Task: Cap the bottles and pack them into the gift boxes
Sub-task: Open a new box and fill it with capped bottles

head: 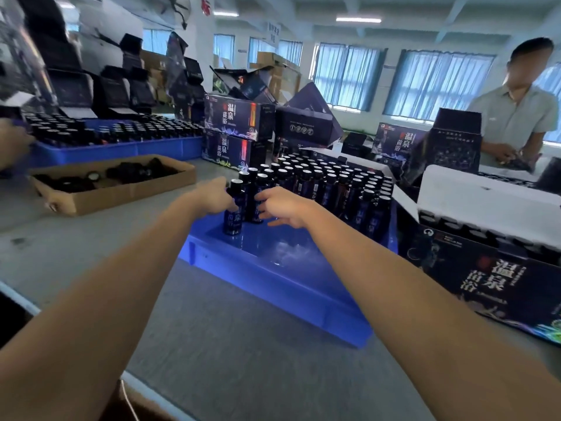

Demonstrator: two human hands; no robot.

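Head view: 2 hands [212,196] [285,208] grip 2 bottles [232,218] [252,205] in 1 tray [273,268].

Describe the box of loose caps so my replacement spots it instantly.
From the central blue tray of bottles on the grey table, look left. A shallow cardboard box lies there, holding loose black caps. Unlike the rear blue tray and dark printed gift boxes nearby, it is plain brown.
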